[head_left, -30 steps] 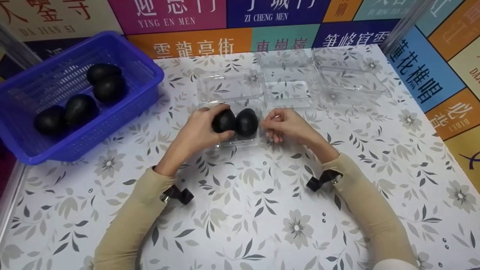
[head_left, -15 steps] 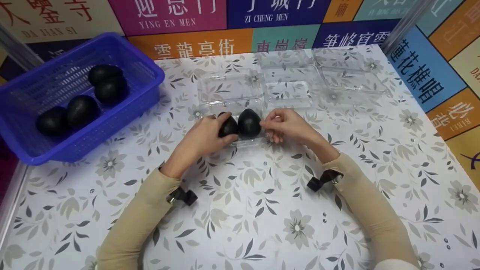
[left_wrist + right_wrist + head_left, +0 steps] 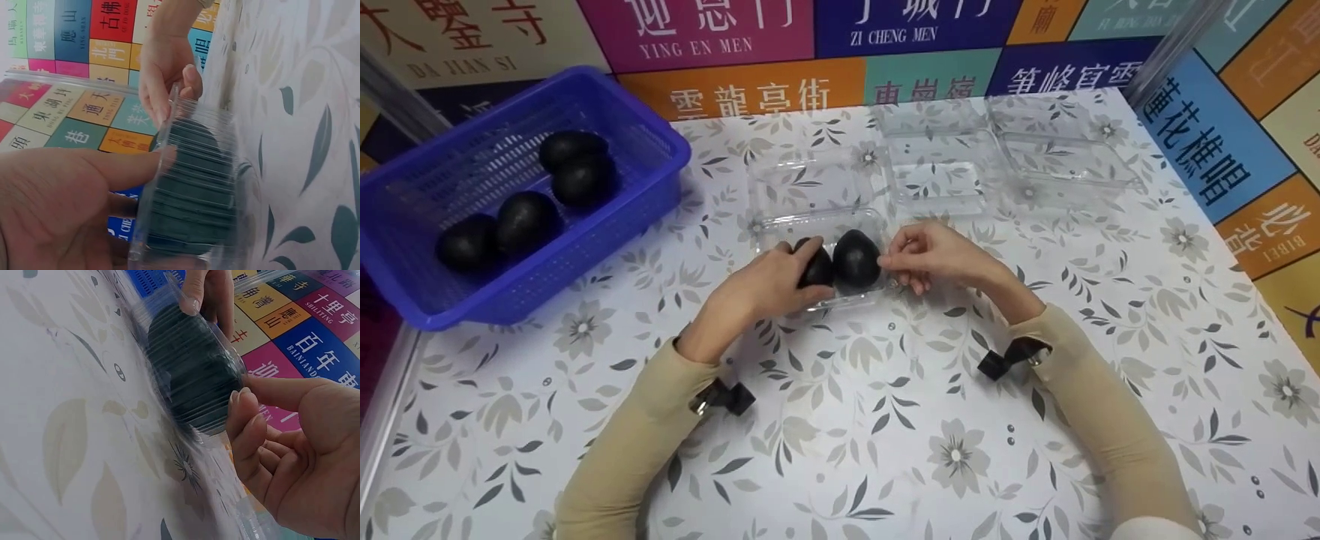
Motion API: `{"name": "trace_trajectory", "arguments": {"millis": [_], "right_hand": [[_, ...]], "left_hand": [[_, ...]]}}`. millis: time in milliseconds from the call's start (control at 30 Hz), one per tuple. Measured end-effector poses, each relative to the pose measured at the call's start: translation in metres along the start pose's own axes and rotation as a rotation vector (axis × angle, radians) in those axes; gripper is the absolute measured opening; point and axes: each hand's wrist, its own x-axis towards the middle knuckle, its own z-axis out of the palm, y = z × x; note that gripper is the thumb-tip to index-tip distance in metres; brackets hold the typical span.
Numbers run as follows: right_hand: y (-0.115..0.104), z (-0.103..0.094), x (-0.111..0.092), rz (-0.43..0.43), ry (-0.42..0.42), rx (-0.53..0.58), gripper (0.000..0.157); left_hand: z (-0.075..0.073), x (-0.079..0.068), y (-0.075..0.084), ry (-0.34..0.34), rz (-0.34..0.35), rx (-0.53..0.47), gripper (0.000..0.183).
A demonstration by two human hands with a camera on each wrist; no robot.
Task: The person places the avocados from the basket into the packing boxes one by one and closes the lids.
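Observation:
A clear plastic clamshell box [image 3: 851, 300], its lid folded back, holds two dark avocados side by side. My left hand [image 3: 761, 285] grips the left avocado [image 3: 816, 268], thumb at the near side and a finger over the far side, partly hiding it. In the left wrist view the thumb [image 3: 135, 169] crosses the box's rim. The right avocado [image 3: 856, 259] sits upright and untouched by the left fingers. My right hand [image 3: 941, 255] pinches the box's right rim between thumb and fingers; the right wrist view shows its fingertips [image 3: 243, 408] at the ribbed wall.
A blue plastic basket [image 3: 656, 202] at the left holds several more avocados [image 3: 526, 223]. Behind and to the right stand other clear open boxes [image 3: 937, 180] [image 3: 1065, 161]. A flower-patterned cloth covers the table, and colourful printed panels rise behind it.
The left hand has moved right and toward me with the left avocado. The box and the right avocado have shifted slightly toward me, with the right hand at the rim.

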Motion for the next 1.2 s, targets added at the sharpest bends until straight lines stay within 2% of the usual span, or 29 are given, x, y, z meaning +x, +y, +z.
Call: {"name": "trace_trajectory", "arguments": {"millis": [133, 300, 433, 567, 767, 867, 1067, 1200], "right_hand": [[-0.002, -0.002, -0.002, 0.011, -0.056, -0.059, 0.030], [-0.003, -0.004, -0.002, 0.017, -0.063, -0.100, 0.032], [-0.002, -0.005, 0.000, 0.006, -0.029, -0.113, 0.034], [-0.001, -0.004, 0.003, -0.005, 0.048, -0.088, 0.040], [0.001, 0.001, 0.007, 0.004, 0.164, -0.017, 0.048], [0.000, 0.005, 0.010, -0.004, 0.207, 0.032, 0.048], [-0.006, 0.010, 0.017, -0.069, 0.299, 0.050, 0.042], [-0.007, 0.013, 0.021, -0.070, 0.340, 0.017, 0.040]], "left_hand": [[-0.001, -0.005, 0.007, -0.054, -0.026, 0.029, 0.086], [-0.001, -0.006, 0.010, -0.057, -0.046, 0.049, 0.086], [-0.002, -0.006, 0.008, -0.036, -0.023, 0.040, 0.086], [-0.004, -0.006, 0.003, 0.008, 0.009, 0.007, 0.084], [-0.007, -0.006, -0.010, 0.172, 0.090, -0.038, 0.067], [-0.010, -0.006, -0.016, 0.267, 0.104, -0.043, 0.059], [-0.014, -0.001, -0.028, 0.469, 0.083, -0.096, 0.047], [-0.014, 0.001, -0.039, 0.554, 0.027, -0.143, 0.046]]}}
